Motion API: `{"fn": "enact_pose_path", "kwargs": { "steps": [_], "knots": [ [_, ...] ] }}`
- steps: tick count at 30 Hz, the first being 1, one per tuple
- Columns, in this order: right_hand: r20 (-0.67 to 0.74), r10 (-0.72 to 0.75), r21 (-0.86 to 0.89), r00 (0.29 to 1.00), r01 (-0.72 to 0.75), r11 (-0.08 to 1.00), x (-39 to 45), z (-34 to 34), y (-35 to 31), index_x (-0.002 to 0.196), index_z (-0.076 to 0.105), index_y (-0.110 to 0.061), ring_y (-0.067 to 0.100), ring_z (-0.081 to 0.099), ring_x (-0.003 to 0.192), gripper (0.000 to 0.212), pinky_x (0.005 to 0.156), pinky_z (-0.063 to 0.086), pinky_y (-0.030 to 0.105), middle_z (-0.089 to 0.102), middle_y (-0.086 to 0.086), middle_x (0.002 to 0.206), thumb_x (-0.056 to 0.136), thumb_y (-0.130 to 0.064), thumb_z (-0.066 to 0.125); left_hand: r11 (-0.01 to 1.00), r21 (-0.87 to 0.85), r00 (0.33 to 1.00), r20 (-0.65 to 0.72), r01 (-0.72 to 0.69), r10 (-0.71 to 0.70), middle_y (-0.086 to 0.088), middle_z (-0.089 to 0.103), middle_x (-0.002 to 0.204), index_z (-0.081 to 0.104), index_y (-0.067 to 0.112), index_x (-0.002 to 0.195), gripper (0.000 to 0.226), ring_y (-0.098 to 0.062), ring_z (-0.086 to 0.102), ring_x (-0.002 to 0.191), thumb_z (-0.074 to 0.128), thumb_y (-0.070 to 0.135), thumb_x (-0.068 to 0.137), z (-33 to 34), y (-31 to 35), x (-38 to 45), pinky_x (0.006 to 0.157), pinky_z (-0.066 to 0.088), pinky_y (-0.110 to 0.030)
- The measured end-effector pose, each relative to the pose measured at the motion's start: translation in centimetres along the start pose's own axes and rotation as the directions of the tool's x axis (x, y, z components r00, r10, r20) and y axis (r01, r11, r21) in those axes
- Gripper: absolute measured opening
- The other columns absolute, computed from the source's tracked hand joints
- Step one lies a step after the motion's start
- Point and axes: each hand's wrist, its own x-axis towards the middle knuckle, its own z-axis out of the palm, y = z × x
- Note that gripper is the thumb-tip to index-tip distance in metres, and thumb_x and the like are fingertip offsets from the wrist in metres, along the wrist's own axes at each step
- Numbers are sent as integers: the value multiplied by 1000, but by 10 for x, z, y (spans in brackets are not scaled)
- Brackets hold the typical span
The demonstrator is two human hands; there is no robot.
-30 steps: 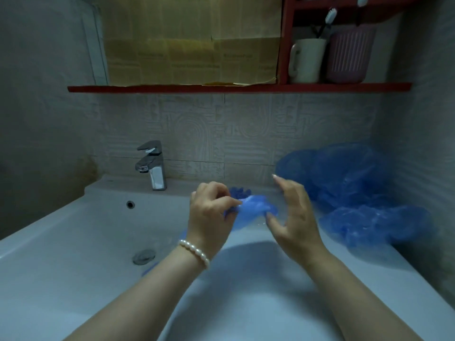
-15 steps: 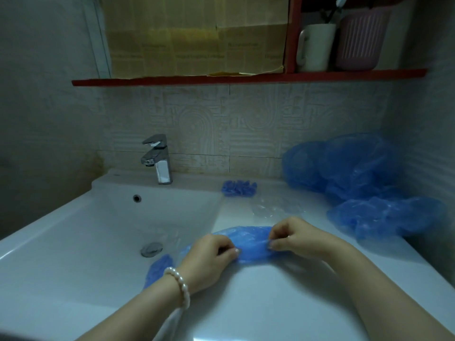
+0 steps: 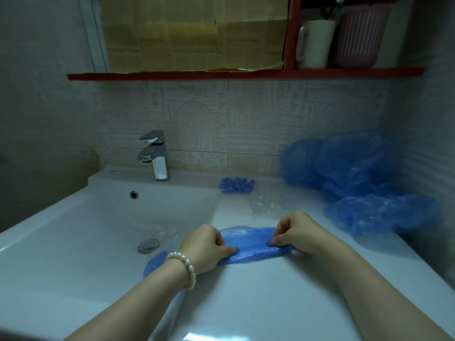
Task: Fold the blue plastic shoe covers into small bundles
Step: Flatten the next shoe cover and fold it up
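Note:
A blue plastic shoe cover (image 3: 248, 244) lies flattened and stretched on the white counter (image 3: 258, 299) beside the basin. My left hand (image 3: 206, 247), with a pearl bracelet on the wrist, pinches its left end. Its right end is pinched by my right hand (image 3: 293, 232). Part of the cover hangs into the basin behind my left wrist (image 3: 154, 263). A small folded blue bundle (image 3: 236, 185) sits at the back of the counter. A loose pile of blue shoe covers (image 3: 357, 178) fills the right back corner.
The white basin (image 3: 73, 242) with a drain and a chrome tap (image 3: 156, 156) lies at the left. A clear plastic wrapper (image 3: 268, 205) rests behind my hands. A red shelf (image 3: 246, 74) above holds a white mug and a pink basket.
My hands came down from in front of the wall with a crumpled cover to the counter. The cover is now pulled out flat between them. The camera tilted down.

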Motion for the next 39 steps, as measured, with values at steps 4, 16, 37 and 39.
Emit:
{"fn": "enact_pose_path", "kwargs": {
  "steps": [4,16,37,39],
  "knots": [
    [-7,9,-60,1000,-9,998,1,3,-1,58,65,-16,12,53,58,21,55,43,22,60,-3,55,66,-21,84,998,20,999,-7,53,-53,2,57,70,55,19,69,36,-15,52,66,78,47,68,-13,-6,-2,62,40,-26],
    [17,11,-118,1000,-9,993,4,3,1,94,54,-25,14,50,66,40,55,39,24,54,-1,73,67,-21,82,970,-228,975,183,-84,128,5,55,116,49,22,120,59,-9,55,105,73,47,73,0,26,13,96,46,-27],
    [242,-183,90,953,166,982,10,3,5,78,69,-30,10,62,72,47,62,47,20,69,-2,80,70,15,60,871,-145,850,-341,-470,402,12,44,58,68,17,60,39,-3,46,54,48,-16,60,25,2,14,53,34,-9],
    [213,-208,120,955,186,975,9,5,7,71,72,-30,7,62,68,52,61,47,19,70,-4,73,68,19,55,801,-11,758,-331,-599,562,10,49,61,69,18,61,36,-2,45,54,47,-10,57,28,-2,13,48,38,-13]
  ]
}}
